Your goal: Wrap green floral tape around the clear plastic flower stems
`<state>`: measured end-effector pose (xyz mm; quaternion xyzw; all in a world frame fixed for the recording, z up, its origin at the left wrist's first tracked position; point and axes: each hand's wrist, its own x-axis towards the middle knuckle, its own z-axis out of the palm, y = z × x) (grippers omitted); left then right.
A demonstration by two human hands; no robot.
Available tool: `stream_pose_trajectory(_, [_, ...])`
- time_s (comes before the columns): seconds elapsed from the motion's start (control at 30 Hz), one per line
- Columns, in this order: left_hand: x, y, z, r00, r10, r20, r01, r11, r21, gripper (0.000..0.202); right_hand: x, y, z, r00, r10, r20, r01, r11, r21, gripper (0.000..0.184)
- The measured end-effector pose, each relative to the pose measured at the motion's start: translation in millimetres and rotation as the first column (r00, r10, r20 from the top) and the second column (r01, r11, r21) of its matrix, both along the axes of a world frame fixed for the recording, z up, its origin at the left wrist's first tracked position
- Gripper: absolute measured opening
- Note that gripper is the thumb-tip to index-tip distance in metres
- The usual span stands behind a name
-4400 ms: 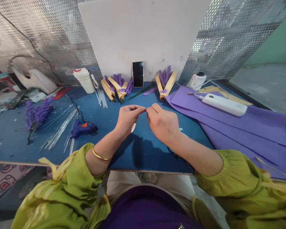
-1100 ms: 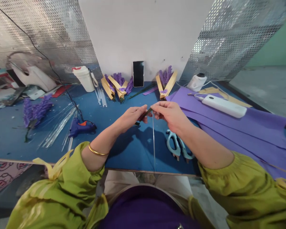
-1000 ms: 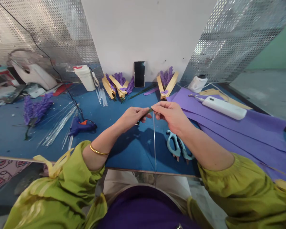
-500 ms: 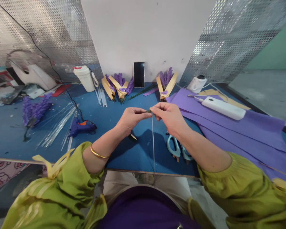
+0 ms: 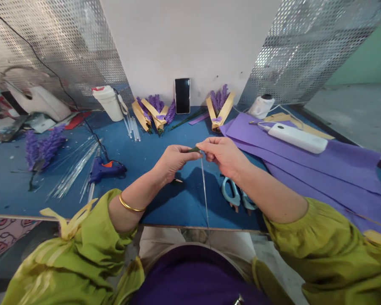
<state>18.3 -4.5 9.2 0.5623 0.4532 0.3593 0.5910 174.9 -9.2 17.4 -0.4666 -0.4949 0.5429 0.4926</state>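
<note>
My left hand (image 5: 174, 163) and my right hand (image 5: 225, 154) meet above the middle of the table, both closed in a pinch. Between their fingertips is a small dark green strip (image 5: 194, 149), mostly covered by the fingers. A thin clear strand (image 5: 205, 186) hangs from the fingertips down past the table's front edge. Light blue scissors (image 5: 231, 192) lie below my right hand, partly behind the forearm. Under my left hand, the pale tip of a pointed object (image 5: 178, 181) shows; its other end is hidden.
A blue glue gun (image 5: 106, 170), clear strands (image 5: 74, 171) and purple flowers (image 5: 42, 148) lie left. Wrapped lavender bunches (image 5: 158, 116), a phone (image 5: 182, 96) and a white cup (image 5: 108, 103) stand behind. Purple sheets (image 5: 311, 169) and a white power strip (image 5: 297, 137) are on the right.
My view has shifted slightly. The hands keep pinching in nearly the same place, a little more of the green strip shows, and the strand's lower end has swung right.
</note>
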Motion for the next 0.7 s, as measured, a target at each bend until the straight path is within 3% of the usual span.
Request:
stream_pose_trajectory(0.37, [0.6,-1.2,4.5,0.997,-0.070,0.040,0.072,0.996,-0.052,0.028,-3.4,-0.9,-0.5,0.999,-0.050,0.006,0.050,0.998,-0.038,0.026])
stream_pose_trajectory(0.7, [-0.2,2.2,0.5,0.999,0.004,0.045,-0.005,1.000,0.006,0.034,2.8,3.9,-3.2,0.996,0.023,-0.086,-0.031,0.995,-0.090,0.025])
